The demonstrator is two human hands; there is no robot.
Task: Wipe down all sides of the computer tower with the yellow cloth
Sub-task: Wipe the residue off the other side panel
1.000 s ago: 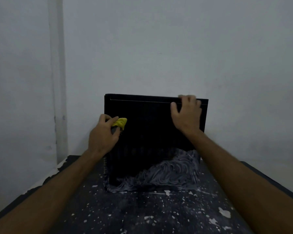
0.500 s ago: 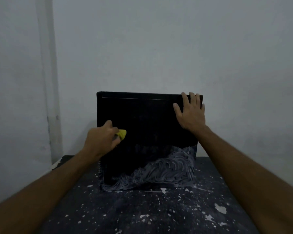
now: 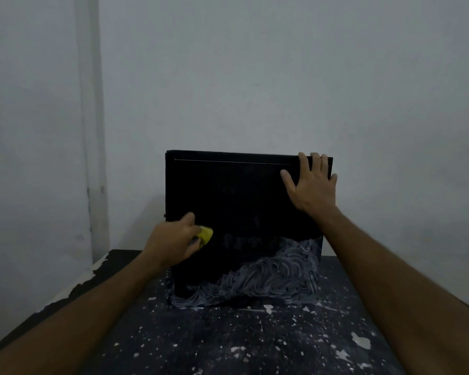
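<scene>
Wiping of the near, broad side panel is the step in hand. Computer tower [image 3: 244,212] stands upright on the paint-flecked desk [image 3: 228,345], toward its far edge, close to the pale wall [image 3: 255,77].

Left hand [image 3: 173,239]: fingers curled round the yellow cloth [image 3: 206,235], which is bunched small; only a corner shows past the thumb side. Cloth and knuckles sit against the panel's left part, about mid-height, just inside the left edge.

Right hand [image 3: 310,185]: fingers straight and spread, palm flat on the panel's upper right corner, fingertips over the top edge. It holds nothing; judged to be bracing the case against the wiping pressure.

Lower right of the panel carries a pale grey swirled pattern [image 3: 268,274]; cannot tell whether it is printed artwork or residue.

Progress, judged: early. Only this one face is being worked; top, ends and far side cannot be seen as cleaned or not.

Next move calls for: sweeping the cloth across the dark panel toward the right, keeping the bracing hand firm, and shifting that hand once the cloth nears it. The other sides will need the tower turned or reached around.
</scene>
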